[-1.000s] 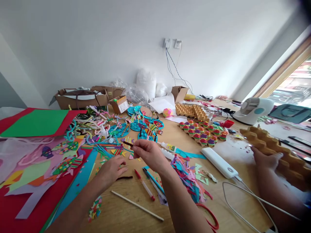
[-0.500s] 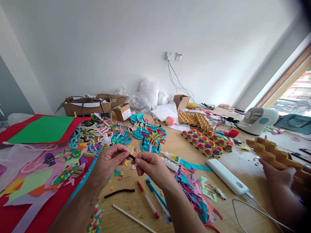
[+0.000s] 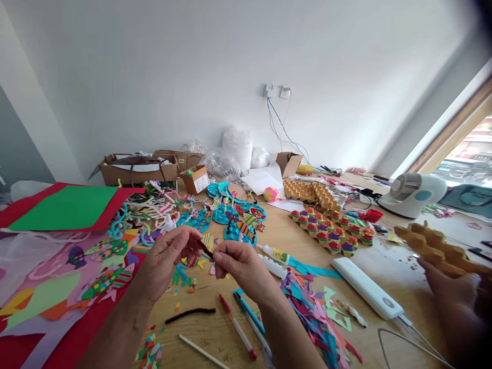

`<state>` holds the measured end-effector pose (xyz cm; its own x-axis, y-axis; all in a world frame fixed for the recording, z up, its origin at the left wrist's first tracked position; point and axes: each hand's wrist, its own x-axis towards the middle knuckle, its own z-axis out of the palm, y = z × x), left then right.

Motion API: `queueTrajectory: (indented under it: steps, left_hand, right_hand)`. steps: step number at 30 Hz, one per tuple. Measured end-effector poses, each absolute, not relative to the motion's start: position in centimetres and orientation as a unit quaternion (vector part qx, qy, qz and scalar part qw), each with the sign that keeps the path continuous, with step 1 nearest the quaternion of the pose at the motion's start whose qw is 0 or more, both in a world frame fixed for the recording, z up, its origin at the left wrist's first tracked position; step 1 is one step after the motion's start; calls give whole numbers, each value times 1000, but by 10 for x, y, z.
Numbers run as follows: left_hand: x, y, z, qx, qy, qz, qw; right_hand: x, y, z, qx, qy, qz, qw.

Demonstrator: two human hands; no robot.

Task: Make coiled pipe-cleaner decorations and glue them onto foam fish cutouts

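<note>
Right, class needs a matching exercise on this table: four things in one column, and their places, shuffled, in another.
Things
1. Short dark fuzzy strip
2. Green sheet
3. Red-capped pen
4. White fan

Places
A. Near the window, at the far right
B. Lying just right of the pale stick
C. Pinched in the fingers of the right hand
D. On top of a larger red sheet

Right pairs: 1-C, 2-D, 3-B, 4-A
</note>
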<state>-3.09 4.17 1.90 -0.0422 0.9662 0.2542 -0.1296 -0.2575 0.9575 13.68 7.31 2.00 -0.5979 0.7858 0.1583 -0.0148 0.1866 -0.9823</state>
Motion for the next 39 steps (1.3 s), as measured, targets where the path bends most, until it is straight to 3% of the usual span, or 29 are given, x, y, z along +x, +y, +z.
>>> queueTrajectory:
  steps: [9, 19, 28, 39]
  left_hand:
    - [-33, 41, 19, 530, 435, 587, 431]
    - [-26, 39, 22, 552, 443, 601, 372]
    - [-29, 38, 30, 422, 384, 724, 388]
    - [-34, 40, 32, 355, 372, 751, 415]
  right_hand:
    - [140, 73, 21, -285, -675, 584, 348]
    - [138, 69, 13, -320, -703, 508, 381]
    - [144, 75, 18, -341, -696, 495, 392]
    - [151, 85, 14, -383, -695, 446, 415]
